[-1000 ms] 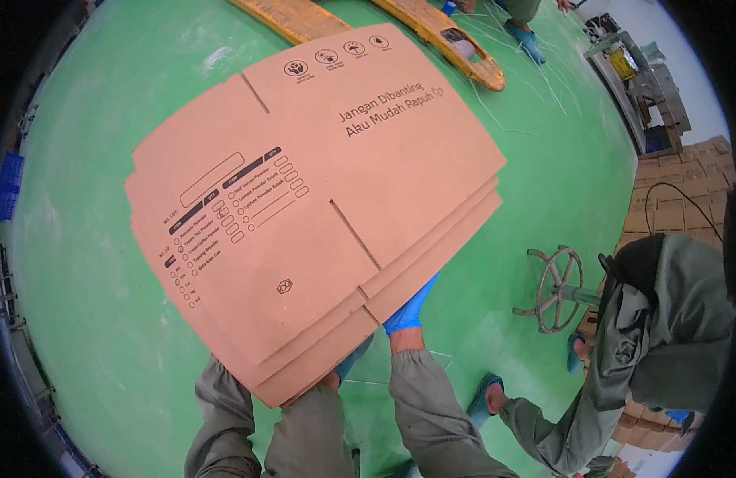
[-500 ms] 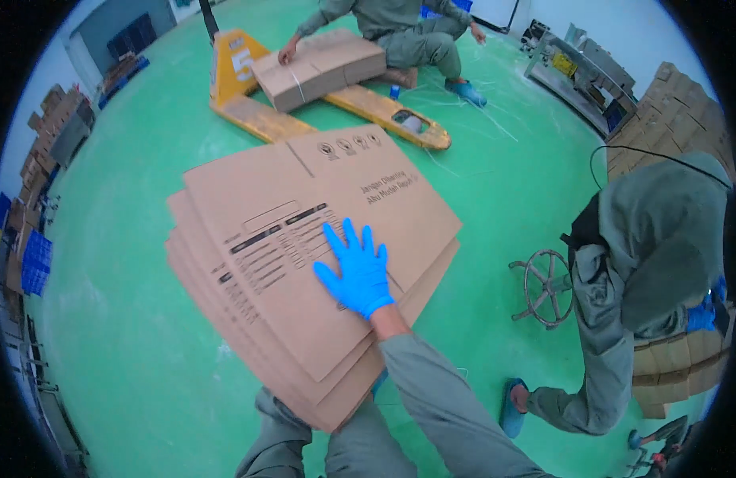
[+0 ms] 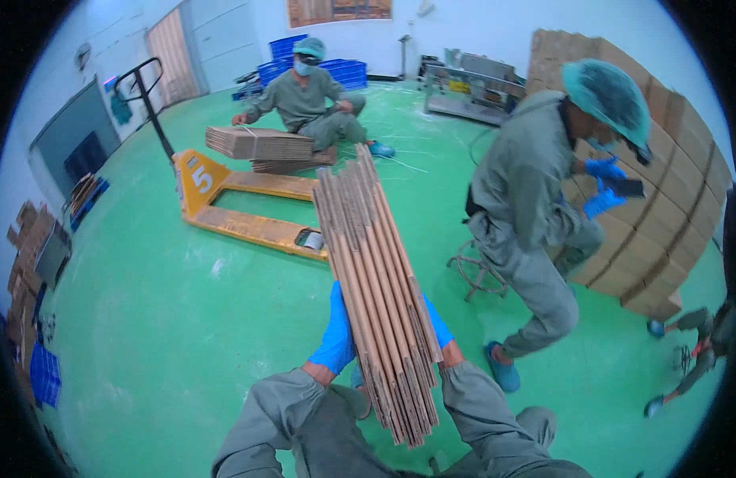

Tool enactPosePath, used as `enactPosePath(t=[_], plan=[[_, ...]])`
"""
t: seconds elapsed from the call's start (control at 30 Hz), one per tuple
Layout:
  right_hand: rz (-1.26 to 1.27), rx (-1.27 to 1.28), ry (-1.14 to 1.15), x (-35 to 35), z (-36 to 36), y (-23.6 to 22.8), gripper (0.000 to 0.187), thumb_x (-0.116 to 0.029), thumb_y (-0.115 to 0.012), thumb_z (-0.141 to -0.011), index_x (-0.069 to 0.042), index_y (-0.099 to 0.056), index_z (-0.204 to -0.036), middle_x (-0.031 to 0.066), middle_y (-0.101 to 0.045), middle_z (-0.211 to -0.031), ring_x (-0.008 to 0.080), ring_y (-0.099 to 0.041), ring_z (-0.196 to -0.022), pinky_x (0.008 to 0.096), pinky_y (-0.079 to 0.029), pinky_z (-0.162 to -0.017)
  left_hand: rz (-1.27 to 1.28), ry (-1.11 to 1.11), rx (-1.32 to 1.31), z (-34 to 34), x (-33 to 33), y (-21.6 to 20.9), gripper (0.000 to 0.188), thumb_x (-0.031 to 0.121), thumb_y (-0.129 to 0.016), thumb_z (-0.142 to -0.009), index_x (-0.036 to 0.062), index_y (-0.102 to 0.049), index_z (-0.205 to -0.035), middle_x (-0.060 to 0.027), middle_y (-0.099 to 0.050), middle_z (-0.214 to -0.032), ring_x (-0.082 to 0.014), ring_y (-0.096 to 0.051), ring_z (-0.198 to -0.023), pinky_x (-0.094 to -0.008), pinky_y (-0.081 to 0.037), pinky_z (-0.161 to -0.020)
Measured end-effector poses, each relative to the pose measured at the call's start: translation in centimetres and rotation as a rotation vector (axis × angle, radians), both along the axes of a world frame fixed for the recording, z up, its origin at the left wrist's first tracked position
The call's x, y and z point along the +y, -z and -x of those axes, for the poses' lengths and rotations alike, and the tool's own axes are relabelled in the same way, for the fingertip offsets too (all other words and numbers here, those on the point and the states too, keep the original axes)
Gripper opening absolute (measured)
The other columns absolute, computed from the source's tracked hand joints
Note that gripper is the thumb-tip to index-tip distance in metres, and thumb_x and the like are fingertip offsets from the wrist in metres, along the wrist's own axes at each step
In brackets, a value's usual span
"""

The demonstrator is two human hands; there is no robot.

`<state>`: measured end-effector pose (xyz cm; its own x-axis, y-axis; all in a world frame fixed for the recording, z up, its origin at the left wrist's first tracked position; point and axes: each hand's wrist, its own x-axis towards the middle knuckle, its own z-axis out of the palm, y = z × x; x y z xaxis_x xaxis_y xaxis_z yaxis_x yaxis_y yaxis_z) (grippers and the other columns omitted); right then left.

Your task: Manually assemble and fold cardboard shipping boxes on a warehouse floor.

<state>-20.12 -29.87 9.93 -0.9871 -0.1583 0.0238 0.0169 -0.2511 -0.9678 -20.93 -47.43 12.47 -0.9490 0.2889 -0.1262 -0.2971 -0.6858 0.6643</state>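
A stack of flattened cardboard boxes point(image 3: 377, 299) stands on edge in front of me, its layered edges facing up and slightly uneven. My left hand point(image 3: 336, 338), in a blue glove, presses against the left side of the stack. On the opposite side my right hand point(image 3: 437, 323), also gloved in blue, holds the stack; most of its fingers are hidden behind the cardboard. The stack is clamped between both hands, above my legs.
Ahead on the left is a yellow pallet jack point(image 3: 205, 187). Beyond it a person point(image 3: 312, 99) sits by a strapped cardboard bundle point(image 3: 256, 145). At right another person point(image 3: 527, 183) sits on a round stool point(image 3: 477, 267), near stacked cartons point(image 3: 663, 199). Blue crates point(image 3: 344, 74) stand behind.
The stack has turned from lying broad face up to standing on edge. My right hand has left its top face for its right side, and my left hand has come into view. The view has tilted up.
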Motion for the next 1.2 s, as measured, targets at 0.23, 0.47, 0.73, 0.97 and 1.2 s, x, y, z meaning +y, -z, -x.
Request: enactPosePath(t=[0.23,0.47,0.73,0.97,1.2], plan=[[0.048,-0.094,0.287,9.1,-19.2,-0.9,0.056,-0.038,-0.029,-0.095,-0.002,-0.022,-0.137,0.0113,-0.028,-0.14,0.0195,-0.03,-0.127,0.0304,-0.022,-0.105,0.276,0.329,0.005,-12.7,11.2,1.4,0.067,0.056,-0.032,-0.089,0.0047,-0.036,-0.131,-0.0104,-0.046,-0.127,-0.0208,-0.05,-0.11,-0.0341,-0.039,-0.096],[0.05,-0.061,0.619,15.6,-22.5,-8.5,0.057,-0.039,-0.028,-0.095,-0.002,-0.021,-0.138,0.012,-0.028,-0.14,0.0199,-0.031,-0.126,0.031,-0.023,-0.105,0.377,0.794,-0.102,-23.1,18.5,0.3,0.072,0.054,-0.038,-0.088,0.0052,-0.02,-0.138,-0.0088,-0.033,-0.136,-0.0205,-0.038,-0.12,-0.0352,-0.032,-0.1],[-0.108,-0.227,0.758,15.0,-43.3,6.5,0.058,-0.041,-0.027,-0.095,-0.003,-0.018,-0.138,0.0132,-0.028,-0.14,0.0212,-0.033,-0.125,0.0319,-0.024,-0.104,0.313,0.952,-0.055,-27.4,20.5,-4.0,0.066,0.053,-0.032,-0.09,0.0049,-0.03,-0.134,-0.0116,-0.042,-0.13,-0.0204,-0.047,-0.113,-0.0336,-0.04,-0.095],[-0.143,-0.32,0.729,16.7,-43.9,8.7,0.065,-0.054,-0.033,-0.088,-0.017,-0.022,-0.14,0.0069,-0.017,-0.145,0.0247,-0.015,-0.133,0.0494,-0.019,-0.103,0.497,0.904,0.371,-23.1,20.7,5.0,0.06,0.045,-0.031,-0.093,0.0047,-0.023,-0.137,-0.0109,-0.036,-0.135,-0.0207,-0.042,-0.118,-0.032,-0.037,-0.097],[0.116,-0.38,0.909,18.8,-38.9,4.4,0.062,-0.05,-0.036,-0.088,-0.019,-0.021,-0.14,0.0047,-0.019,-0.145,0.028,-0.017,-0.132,0.0486,-0.017,-0.104,0.48,0.786,-0.232,-25.1,18.5,8.0,0.047,0.031,-0.027,-0.097,0.0069,-0.024,-0.137,-0.0086,-0.031,-0.138,-0.0211,-0.036,-0.123,-0.03,-0.032,-0.101]])
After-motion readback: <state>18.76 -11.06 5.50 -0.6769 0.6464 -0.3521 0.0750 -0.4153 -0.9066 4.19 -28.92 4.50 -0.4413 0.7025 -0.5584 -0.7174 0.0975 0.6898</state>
